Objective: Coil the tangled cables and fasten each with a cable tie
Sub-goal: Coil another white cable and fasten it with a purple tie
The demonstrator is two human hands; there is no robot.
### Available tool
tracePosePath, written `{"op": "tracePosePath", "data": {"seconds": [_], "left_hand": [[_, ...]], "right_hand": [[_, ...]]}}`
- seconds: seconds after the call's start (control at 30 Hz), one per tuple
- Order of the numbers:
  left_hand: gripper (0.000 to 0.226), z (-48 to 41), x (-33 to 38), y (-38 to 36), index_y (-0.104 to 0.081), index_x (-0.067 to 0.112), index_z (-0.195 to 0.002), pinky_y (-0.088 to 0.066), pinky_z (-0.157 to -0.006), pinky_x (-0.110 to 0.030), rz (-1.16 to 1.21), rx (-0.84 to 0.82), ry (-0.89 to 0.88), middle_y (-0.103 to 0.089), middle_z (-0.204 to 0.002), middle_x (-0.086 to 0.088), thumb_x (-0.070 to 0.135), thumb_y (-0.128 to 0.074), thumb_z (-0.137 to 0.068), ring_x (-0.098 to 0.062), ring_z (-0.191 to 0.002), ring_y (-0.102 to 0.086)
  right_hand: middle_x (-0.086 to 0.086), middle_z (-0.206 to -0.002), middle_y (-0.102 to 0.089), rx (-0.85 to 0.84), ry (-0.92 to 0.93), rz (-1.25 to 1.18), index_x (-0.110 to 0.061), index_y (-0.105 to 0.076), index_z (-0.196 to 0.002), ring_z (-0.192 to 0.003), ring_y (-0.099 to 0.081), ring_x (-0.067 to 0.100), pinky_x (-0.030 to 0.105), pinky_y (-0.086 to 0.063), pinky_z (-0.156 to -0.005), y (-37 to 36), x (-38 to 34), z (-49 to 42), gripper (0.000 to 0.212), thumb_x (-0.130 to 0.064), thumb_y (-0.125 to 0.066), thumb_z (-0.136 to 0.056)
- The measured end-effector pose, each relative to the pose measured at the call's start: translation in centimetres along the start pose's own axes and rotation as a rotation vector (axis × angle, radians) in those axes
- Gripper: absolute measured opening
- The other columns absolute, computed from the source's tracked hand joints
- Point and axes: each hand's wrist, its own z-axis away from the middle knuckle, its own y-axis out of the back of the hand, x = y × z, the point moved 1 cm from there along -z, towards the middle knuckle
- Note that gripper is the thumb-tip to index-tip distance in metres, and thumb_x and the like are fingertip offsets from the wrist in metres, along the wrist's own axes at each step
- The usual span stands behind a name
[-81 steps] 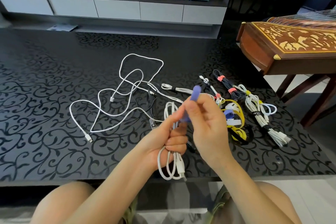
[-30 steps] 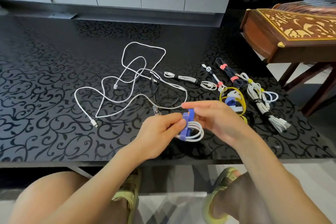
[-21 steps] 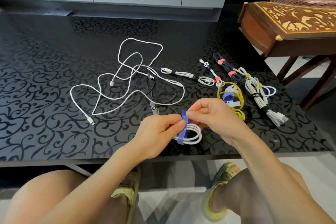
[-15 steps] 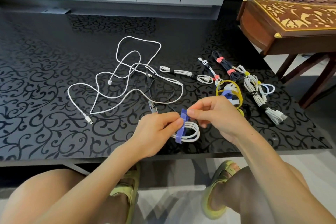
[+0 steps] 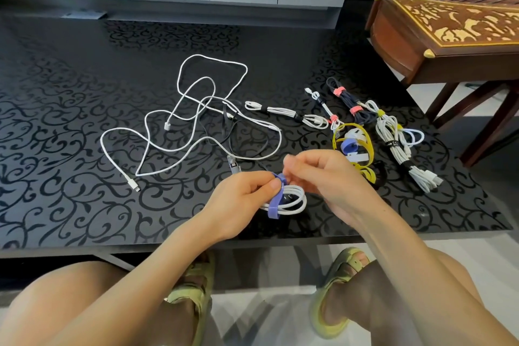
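While the left hand pinches the small white coil between thumb and forefinger, the purple tie crosses the loops just under that thumb. Its loose tail hangs below the grip. The right hand has its fingers curled in and appears to nip the tie's upper end, right beside the left thumb, though the exact contact is partly hidden. Both hands hold the coil just above the near edge of the black table.

I judge the strap is not yet closed, and that is where things could slip. If the left pinch eases before the tail is pressed down, the springy loops may fan apart and the coil drop. If the right hand pulls off to one side, the strap may cinch only some of the loops and leave one bulging out. If it is wrapped too slackly, the bundle could slide out of the tie later.

A metal plug lies just beyond the left knuckles, on the end of the black cable. That cable is tangled with the long white cable further out and to the left of the grip. A careless sweep of the hands could snag either one. The spare ties lie just beyond the right hand, and the finished bundles are further right, so setting the coil down hastily there could muddle them.
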Motion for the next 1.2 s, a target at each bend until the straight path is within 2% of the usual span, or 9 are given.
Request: {"op": "tracePosePath", "data": {"seconds": [0.03, 0.13, 0.3, 0.43, 0.57, 0.67, 0.77, 0.97, 1.2], "left_hand": [[0.037, 0.0, 0.1, 0.0, -0.043, 0.022, -0.06, -0.027, -0.061, -0.033, -0.04, -0.004, -0.003, -0.031, -0.055, 0.007, 0.048, -0.043, -0.086, -0.014, -0.056, -0.029], [0.038, 0.0, 0.8, 0.1, -0.043, 0.019, -0.062, -0.029, -0.06, -0.033, -0.134, 0.001, -0.025, -0.034, -0.054, 0.008, 0.047, -0.039, -0.087, -0.012, -0.055, -0.031], [0.034, 2.3, 1.6, -1.9, -0.031, 0.027, -0.07, -0.036, -0.057, -0.036, -0.463, -0.034, -0.277, -0.046, -0.056, 0.003, 0.053, -0.021, -0.089, -0.021, -0.057, -0.045], [0.035, 2.9, 2.2, -2.4, -0.031, 0.028, -0.068, -0.033, -0.056, -0.036, -0.456, -0.059, -0.348, -0.034, -0.053, 0.009, 0.051, -0.021, -0.092, -0.019, -0.054, -0.039], [0.04, 2.0, 1.9, -1.4, -0.05, 0.02, -0.065, -0.03, -0.051, -0.025, -0.141, -0.005, -0.152, -0.041, -0.047, 0.009, 0.046, -0.034, -0.091, -0.009, -0.046, -0.036], [0.034, 1.7, 1.9, -1.6, -0.05, 0.02, -0.067, -0.026, -0.049, -0.024, 0.043, 0.018, -0.043, -0.039, -0.043, 0.01, 0.043, -0.038, -0.088, -0.006, -0.043, -0.03], [0.027, 1.3, 2.1, -1.0, -0.042, 0.014, -0.08, -0.025, -0.047, -0.02, 0.196, 0.059, 0.0, -0.037, -0.044, 0.011, 0.04, -0.038, -0.089, -0.006, -0.042, -0.029], [0.029, 1.3, 3.1, -0.8, -0.045, 0.013, -0.082, -0.027, -0.049, -0.024, 0.181, 0.048, -0.103, -0.034, -0.052, 0.009, 0.04, -0.039, -0.091, -0.015, -0.048, -0.029], [0.027, 1.1, 3.7, -0.4, -0.048, 0.017, -0.076, -0.044, -0.049, -0.026, 0.046, 0.001, -0.163, -0.05, -0.051, -0.002, 0.016, -0.039, -0.101, -0.017, -0.045, -0.049]], "right_hand": [[0.002, -0.067, -0.065, -0.008, -0.035, -0.049, -0.007, -0.066, -0.085, -0.06, -0.058, 0.011, 0.019, -0.047, -0.059, -0.2, 0.0, -0.1, 0.005, -0.011, -0.064, -0.087], [0.001, -0.064, -0.062, -0.035, -0.122, -0.202, -0.009, -0.062, -0.095, -0.057, -0.058, 0.011, 0.017, -0.046, -0.053, -0.4, 0.2, -0.3, 0.02, 0.006, -0.063, -0.081], [-0.004, -0.053, -0.058, 0.22, -0.003, -0.266, -0.011, -0.057, -0.08, -0.054, -0.05, 0.013, 0.02, -0.04, -0.051, 0.6, -0.7, -1.5, 0.028, 0.016, -0.062, -0.077], [0.0, -0.061, -0.057, 0.315, 0.188, 0.018, -0.015, -0.048, -0.073, -0.055, -0.055, 0.005, 0.016, -0.05, -0.059, 0.9, -1.1, -2.1, 0.036, 0.018, -0.062, -0.075], [0.004, -0.069, -0.056, 0.442, 0.296, 0.207, -0.021, -0.042, -0.074, -0.065, -0.053, 0.016, 0.029, -0.049, -0.07, 0.8, -0.9, -3.0, 0.036, 0.009, -0.061, -0.081], [0.006, -0.072, -0.045, 0.382, 0.303, 0.298, -0.024, -0.036, -0.079, -0.063, -0.041, 0.013, 0.029, -0.04, -0.064, 0.5, -0.6, -3.4, 0.03, -0.001, -0.052, -0.091], [-0.001, -0.069, -0.033, 0.293, 0.27, 0.26, -0.025, -0.035, -0.084, -0.059, -0.032, 0.013, 0.03, -0.033, -0.057, 0.3, -0.4, -3.5, 0.024, -0.005, -0.039, -0.098], [0.013, -0.069, -0.039, 0.219, 0.21, 0.186, -0.017, -0.039, -0.089, -0.054, -0.041, 0.021, 0.024, -0.038, -0.051, -0.3, -0.7, -3.4, 0.019, 0.002, -0.039, -0.095], [0.005, -0.061, -0.041, 0.234, 0.046, 0.024, -0.006, -0.044, -0.098, -0.033, -0.04, 0.001, 0.013, -0.034, -0.04, -1.2, -1.0, -3.0, 0.018, 0.01, -0.042, -0.09]]}}
